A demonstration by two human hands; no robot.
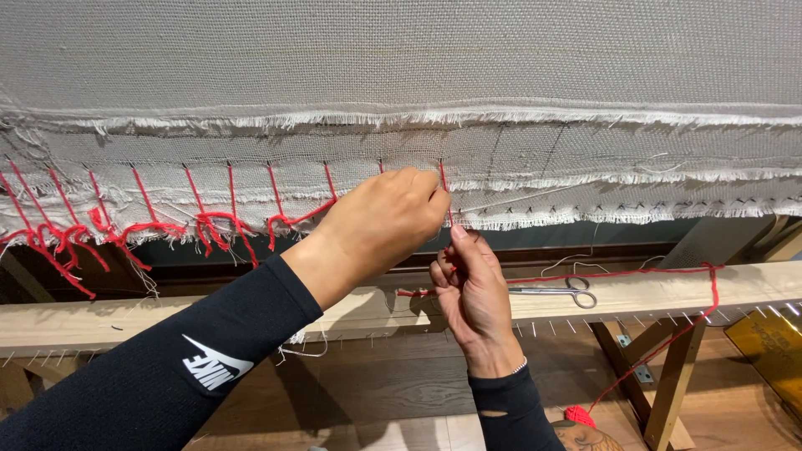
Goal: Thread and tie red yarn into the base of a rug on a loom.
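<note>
I see a warm brown wooden plank floor below, a pale wooden trestle leg standing on it at right, and what may be an amber translucent panel at the edge. Light is soft and even.

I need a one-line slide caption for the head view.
Two hands work red yarn through frayed grey cloth above scissors.

A pair of metal scissors lies flat on a long pale wooden beam studded with small nails along its near edge. Below, at right, stand a wooden trestle leg and an amber transparent panel, over a brown plank floor.
</note>
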